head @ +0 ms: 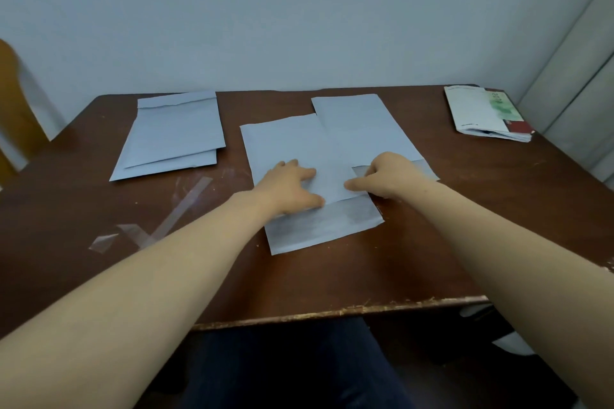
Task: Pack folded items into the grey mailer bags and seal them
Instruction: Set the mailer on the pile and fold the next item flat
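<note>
A grey mailer bag (289,146) lies flat in the middle of the brown table (465,209), with its open flap (322,226) pointing toward me. My left hand (290,186) rests on the bag's near left part, fingers spread and thumb along the mouth edge. My right hand (388,176) is at the bag's near right corner, fingers curled and thumb stretched left, pinching that edge. A second grey mailer (362,126) lies behind on the right, partly under the first. What is inside either bag is hidden.
A stack of grey mailers (176,133) lies at the back left. Folded printed items (481,113) are piled at the back right corner. Clear peeled strips (159,219) lie on the left of the table. A wall runs behind, and a wooden chair back (13,96) stands at the far left.
</note>
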Available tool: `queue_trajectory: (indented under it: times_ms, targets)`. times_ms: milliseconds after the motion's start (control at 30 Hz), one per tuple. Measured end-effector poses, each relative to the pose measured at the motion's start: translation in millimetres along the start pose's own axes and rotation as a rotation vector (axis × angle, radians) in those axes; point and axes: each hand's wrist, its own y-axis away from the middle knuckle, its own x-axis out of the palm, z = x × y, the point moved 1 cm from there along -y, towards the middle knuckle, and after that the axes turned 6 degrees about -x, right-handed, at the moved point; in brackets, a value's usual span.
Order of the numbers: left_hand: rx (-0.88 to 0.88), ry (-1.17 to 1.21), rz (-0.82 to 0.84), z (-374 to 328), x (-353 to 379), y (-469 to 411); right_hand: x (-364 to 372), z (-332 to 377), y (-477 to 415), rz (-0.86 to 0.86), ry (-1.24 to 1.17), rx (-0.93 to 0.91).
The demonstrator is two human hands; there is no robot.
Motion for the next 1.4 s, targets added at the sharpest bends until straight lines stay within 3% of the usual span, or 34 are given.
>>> queue_trajectory:
  times_ms: [133,267,367,633,800,900,1000,1100,1233,1400]
  targets:
    - [-0.019,0.016,-0.029,1.4,1.5,-1.3,12.8,6.4,-2.7,-0.012,-0.080,-0.050]
    - [-0.005,0.052,-0.200,-0.1,-24.3,-8.9,-12.2,22.4,-1.6,-0.244,-0.279,-0.223]
    - [0.043,0.041,-0.286,-16.6,-52.4,-13.2,-44.9,37.8,2.9,-0.289,-0.415,-0.371]
    - [0.263,0.203,-0.128,-64.6,-104.6,-22.7,-101.6,42.0,5.0,-0.240,-0.714,-0.581]
    - [0.301,0.309,-0.089,-78.8,-113.9,-15.0,-111.1,20.3,8.3,-0.218,-1.133,-0.510]
    - [0.238,0.406,-0.095,-74.0,-115.9,-12.6,-97.4,-5.2,8.8,-0.093,-1.455,-0.308]
    - [0.159,0.586,-0.104,-68.0,-116.7,-11.6,-72.4,-29.7,10.8,0.039,-1.592,-0.185]
    - [0.048,0.792,-0.127,-56.8,-111.0,-12.9,-48.4,-47.2,11.2,0.114,-1.618,-0.156]
    - [-0.072,1.022,-0.092,-37.6,-91.4,-13.8,-36.0,-45.6,10.4,0.172,-1.437,-0.304]
    - [-0.211,1.184,-0.045,-11.0,-62.9,-9.6,-23.9,-31.5,-2.7,-0.045,-1.297,-0.168]
